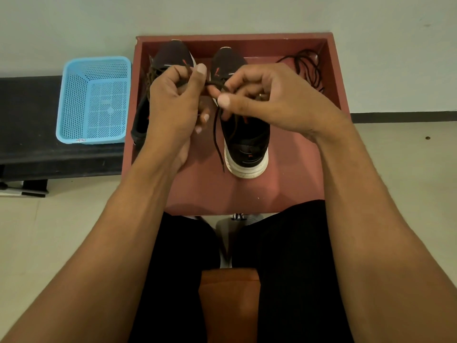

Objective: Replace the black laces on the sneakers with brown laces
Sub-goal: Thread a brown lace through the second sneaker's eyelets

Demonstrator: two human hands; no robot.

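Tying seems the step in hand: my left fingers (200, 70) and right fingers (223, 101) both pinch the brown lace (212, 83), stretched between them above the sneaker (247, 144). Black laces (309, 68) lie beyond my right fingers. Next, I judge, pull both ends evenly to snug the knot.

On my screen the 1 head view is dim and warm, soft light leaving faint shadows on the red tray (291, 169), the black upper of the nearer shoe (247, 139) losing detail, everything slightly soft, and wide-angle distortion bowing the tray's edges and stretching the forearms (138, 219).
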